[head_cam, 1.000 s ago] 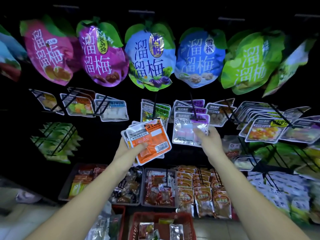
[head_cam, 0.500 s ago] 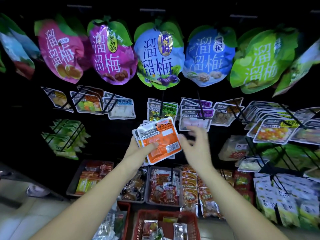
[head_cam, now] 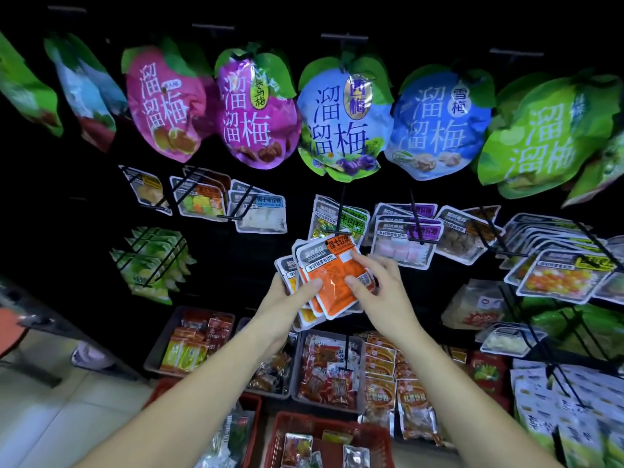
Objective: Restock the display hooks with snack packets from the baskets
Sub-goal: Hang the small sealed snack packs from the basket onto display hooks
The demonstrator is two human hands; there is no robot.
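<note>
Large plum bags (head_cam: 341, 130) are hung from the top of the black display rack (head_cam: 84, 204), and flat snack packets (head_cam: 405, 251) are threaded on its hooks (head_cam: 414, 211). Grey trays (head_cam: 162, 337) are ranged along its foot. Red baskets (head_cam: 320, 418) are set on the tiled floor (head_cam: 67, 400).

2 hands (head_cam: 287, 297) (head_cam: 385, 292), 2 red baskets (head_cam: 337, 422) (head_cam: 251, 400)

left forearm (head_cam: 189, 400) bare, from lower left of frame; right forearm (head_cam: 466, 400) bare, from lower right; left hand (head_cam: 285, 298) & right hand (head_cam: 385, 295) bare, mid frame; fingernails short, plain, rounded; arms slim, smooth, bare to btm edge
</note>
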